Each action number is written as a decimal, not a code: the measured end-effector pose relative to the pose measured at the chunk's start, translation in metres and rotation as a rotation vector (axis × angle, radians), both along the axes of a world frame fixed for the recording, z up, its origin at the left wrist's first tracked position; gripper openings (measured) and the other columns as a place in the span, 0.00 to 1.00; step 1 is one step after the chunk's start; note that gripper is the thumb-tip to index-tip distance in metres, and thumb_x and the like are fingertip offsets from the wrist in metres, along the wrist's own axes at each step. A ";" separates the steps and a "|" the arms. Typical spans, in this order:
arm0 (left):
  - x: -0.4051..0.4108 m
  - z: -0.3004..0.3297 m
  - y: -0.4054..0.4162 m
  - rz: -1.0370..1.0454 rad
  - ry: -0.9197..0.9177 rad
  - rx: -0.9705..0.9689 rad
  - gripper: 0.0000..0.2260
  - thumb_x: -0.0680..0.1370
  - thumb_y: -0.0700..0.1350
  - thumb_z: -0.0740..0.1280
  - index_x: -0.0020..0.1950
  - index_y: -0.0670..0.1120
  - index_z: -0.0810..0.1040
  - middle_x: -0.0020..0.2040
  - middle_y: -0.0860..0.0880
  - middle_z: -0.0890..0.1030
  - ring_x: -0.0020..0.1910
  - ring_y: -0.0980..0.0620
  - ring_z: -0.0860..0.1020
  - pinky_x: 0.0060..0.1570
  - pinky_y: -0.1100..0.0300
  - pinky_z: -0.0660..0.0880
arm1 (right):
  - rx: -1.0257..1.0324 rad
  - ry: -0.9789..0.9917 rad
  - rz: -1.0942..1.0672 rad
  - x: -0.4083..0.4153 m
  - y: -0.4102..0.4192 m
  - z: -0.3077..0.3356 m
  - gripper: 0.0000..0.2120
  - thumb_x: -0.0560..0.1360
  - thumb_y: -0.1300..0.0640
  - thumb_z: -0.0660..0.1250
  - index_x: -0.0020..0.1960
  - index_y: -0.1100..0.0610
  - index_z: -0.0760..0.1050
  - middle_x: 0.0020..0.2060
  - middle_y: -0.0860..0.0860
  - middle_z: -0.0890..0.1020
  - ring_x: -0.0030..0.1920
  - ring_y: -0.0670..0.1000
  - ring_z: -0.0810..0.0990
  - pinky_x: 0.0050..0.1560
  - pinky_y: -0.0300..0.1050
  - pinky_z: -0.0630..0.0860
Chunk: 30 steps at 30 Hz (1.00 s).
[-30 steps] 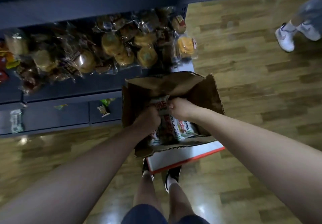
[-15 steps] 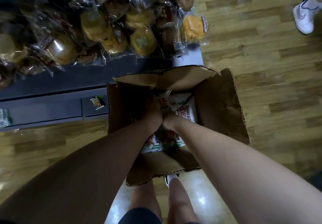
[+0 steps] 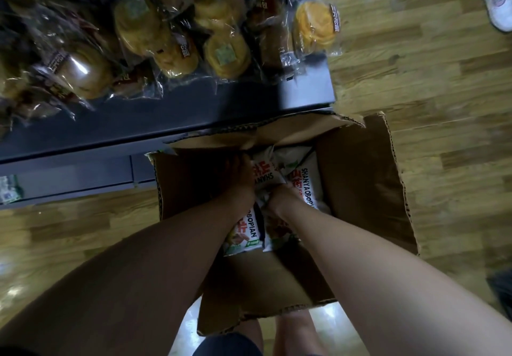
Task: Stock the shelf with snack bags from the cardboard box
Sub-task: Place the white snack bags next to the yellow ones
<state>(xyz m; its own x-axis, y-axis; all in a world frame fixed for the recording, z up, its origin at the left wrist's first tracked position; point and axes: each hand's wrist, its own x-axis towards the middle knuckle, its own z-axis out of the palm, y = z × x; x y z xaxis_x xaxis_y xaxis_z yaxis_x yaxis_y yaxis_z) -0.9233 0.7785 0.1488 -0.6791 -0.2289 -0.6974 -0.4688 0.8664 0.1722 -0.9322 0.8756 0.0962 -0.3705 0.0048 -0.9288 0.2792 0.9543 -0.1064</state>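
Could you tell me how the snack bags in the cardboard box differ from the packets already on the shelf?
The snack bags are opaque white with red and black printed lettering; the shelf packets are clear wrappers showing round golden pastries. The snack bags sit packed inside the cardboard box, where the left hand and right hand reach among them; the shelf packets lie loosely heaped on the dark shelf. Both are sealed, glossy packs.

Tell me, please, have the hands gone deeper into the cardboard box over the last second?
Yes: left hand and right hand sit lower among snack bags, below the cardboard box rim.
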 end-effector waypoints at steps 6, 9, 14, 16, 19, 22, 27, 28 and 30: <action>-0.003 -0.008 -0.005 0.124 0.025 0.093 0.24 0.80 0.41 0.60 0.74 0.45 0.56 0.73 0.42 0.61 0.66 0.50 0.65 0.64 0.55 0.65 | 0.069 0.039 -0.168 -0.011 0.024 0.015 0.39 0.72 0.48 0.70 0.74 0.64 0.57 0.68 0.59 0.70 0.67 0.59 0.72 0.62 0.51 0.74; -0.006 -0.001 -0.001 0.166 0.067 0.076 0.27 0.76 0.42 0.66 0.72 0.44 0.57 0.69 0.42 0.67 0.62 0.49 0.70 0.61 0.53 0.69 | -0.001 0.048 -0.278 -0.019 0.036 0.023 0.31 0.72 0.52 0.71 0.69 0.63 0.66 0.63 0.59 0.75 0.62 0.59 0.76 0.59 0.49 0.75; -0.008 0.018 0.010 0.097 0.029 0.021 0.37 0.73 0.46 0.70 0.74 0.40 0.52 0.70 0.39 0.65 0.67 0.40 0.67 0.65 0.47 0.68 | 0.037 0.072 -0.445 -0.027 0.041 0.038 0.29 0.71 0.54 0.70 0.68 0.64 0.66 0.60 0.60 0.78 0.58 0.60 0.79 0.57 0.50 0.77; -0.007 0.023 0.013 0.173 0.026 0.049 0.38 0.73 0.46 0.71 0.74 0.40 0.52 0.69 0.40 0.66 0.67 0.40 0.67 0.65 0.48 0.68 | 0.052 0.073 -0.522 -0.028 0.041 0.044 0.30 0.70 0.56 0.69 0.68 0.64 0.65 0.60 0.61 0.78 0.56 0.60 0.80 0.56 0.54 0.78; -0.007 0.033 0.015 0.239 0.016 0.053 0.37 0.72 0.47 0.71 0.74 0.41 0.53 0.69 0.41 0.66 0.68 0.41 0.67 0.65 0.50 0.66 | 0.101 0.139 -0.635 -0.030 0.044 0.046 0.30 0.74 0.56 0.66 0.71 0.64 0.59 0.65 0.62 0.73 0.64 0.62 0.73 0.64 0.52 0.72; -0.008 0.042 0.014 0.266 -0.010 0.080 0.37 0.73 0.50 0.69 0.75 0.40 0.53 0.71 0.39 0.65 0.69 0.40 0.66 0.65 0.51 0.65 | 0.073 0.180 -0.737 -0.032 0.045 0.049 0.27 0.79 0.55 0.59 0.72 0.65 0.55 0.71 0.63 0.65 0.71 0.61 0.64 0.69 0.51 0.62; -0.015 0.068 0.013 0.447 -0.057 0.277 0.32 0.74 0.44 0.70 0.73 0.40 0.59 0.69 0.41 0.67 0.65 0.44 0.70 0.62 0.56 0.70 | -0.035 0.210 -0.728 -0.032 0.045 0.079 0.38 0.70 0.50 0.73 0.68 0.63 0.55 0.63 0.60 0.72 0.64 0.60 0.73 0.59 0.49 0.70; -0.015 0.075 0.011 0.470 -0.080 0.311 0.29 0.75 0.44 0.69 0.72 0.39 0.62 0.66 0.41 0.69 0.62 0.44 0.71 0.59 0.57 0.70 | -0.062 0.222 -0.728 -0.031 0.047 0.086 0.37 0.69 0.51 0.75 0.66 0.63 0.56 0.60 0.60 0.74 0.61 0.60 0.75 0.58 0.50 0.73; -0.014 0.090 0.004 0.518 -0.106 0.378 0.21 0.74 0.45 0.68 0.64 0.38 0.70 0.57 0.42 0.74 0.53 0.44 0.75 0.51 0.57 0.72 | -0.131 0.248 -0.706 -0.031 0.051 0.100 0.33 0.69 0.54 0.74 0.63 0.63 0.58 0.53 0.59 0.75 0.57 0.60 0.77 0.52 0.51 0.76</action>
